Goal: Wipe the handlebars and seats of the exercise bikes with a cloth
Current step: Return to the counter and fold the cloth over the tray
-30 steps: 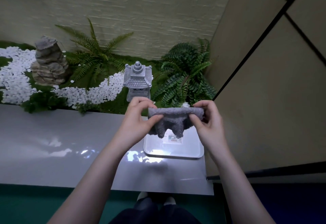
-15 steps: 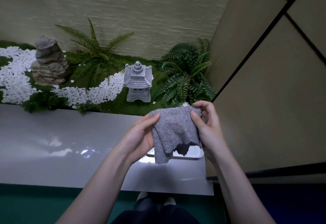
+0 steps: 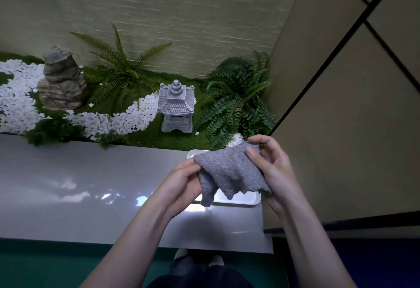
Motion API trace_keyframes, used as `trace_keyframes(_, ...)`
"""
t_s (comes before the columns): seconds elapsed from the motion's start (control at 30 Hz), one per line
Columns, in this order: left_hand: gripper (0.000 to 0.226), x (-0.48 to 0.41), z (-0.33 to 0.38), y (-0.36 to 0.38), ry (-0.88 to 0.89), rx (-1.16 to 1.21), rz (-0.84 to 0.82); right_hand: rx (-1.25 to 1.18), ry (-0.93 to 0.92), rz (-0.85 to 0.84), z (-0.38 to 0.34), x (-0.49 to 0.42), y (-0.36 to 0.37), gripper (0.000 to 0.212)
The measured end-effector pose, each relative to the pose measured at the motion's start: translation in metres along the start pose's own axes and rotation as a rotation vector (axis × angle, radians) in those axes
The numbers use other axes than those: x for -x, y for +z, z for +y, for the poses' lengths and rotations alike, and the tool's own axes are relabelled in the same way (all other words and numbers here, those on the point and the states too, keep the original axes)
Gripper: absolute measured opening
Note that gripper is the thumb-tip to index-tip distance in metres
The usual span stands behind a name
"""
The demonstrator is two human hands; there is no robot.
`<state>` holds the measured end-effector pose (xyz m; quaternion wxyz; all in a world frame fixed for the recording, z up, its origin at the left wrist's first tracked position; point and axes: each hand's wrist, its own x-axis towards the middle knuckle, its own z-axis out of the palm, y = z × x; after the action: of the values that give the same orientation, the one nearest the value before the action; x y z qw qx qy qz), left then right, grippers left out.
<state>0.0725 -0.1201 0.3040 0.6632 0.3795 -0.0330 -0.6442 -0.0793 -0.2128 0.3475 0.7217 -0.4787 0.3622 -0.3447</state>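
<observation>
Holding the grey cloth [image 3: 229, 172] up between both hands, I have it hanging in front of me, above the white tray [image 3: 245, 201] that sits at the right end of the bench [image 3: 91, 185]. My left hand [image 3: 179, 185] grips the cloth's left edge, with the fingers curled round it and the thumb near the top corner. My right hand [image 3: 270, 167] pinches the upper right corner, thumb pressed on the near face and fingers folded behind. The cloth sags between the two grips, and its ragged lower edge dangles over the tray without clearly touching it. Beyond the bench lies a small garden bed with a stone lantern [image 3: 176, 106], a layered rock [image 3: 61, 83], white pebbles [image 3: 127, 119] and ferns [image 3: 236, 97]. A beige panelled wall [image 3: 341, 128] rises just to my right.
</observation>
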Motion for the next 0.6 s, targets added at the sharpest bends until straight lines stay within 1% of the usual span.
trace_keyframes(0.1,0.043,0.001,0.006,0.002,0.014,0.061,-0.048,-0.042,0.007,-0.025,0.000,0.005,-0.005,0.034)
trace_keyframes(0.17,0.042,0.002,0.009,0.003,0.020,0.074,-0.080,-0.041,0.009,-0.039,0.003,0.007,-0.007,0.040)
trace_keyframes(0.3,0.038,0.004,0.016,0.009,0.002,0.079,-0.105,-0.041,-0.001,-0.071,0.007,0.009,-0.007,0.042)
trace_keyframes(0.47,0.044,0.006,0.024,0.013,-0.041,0.124,-0.135,-0.085,-0.011,-0.145,0.006,0.012,-0.010,0.045)
trace_keyframes(0.6,0.046,0.009,0.032,0.017,-0.039,0.133,-0.222,0.031,-0.043,-0.201,0.006,0.015,-0.012,0.045)
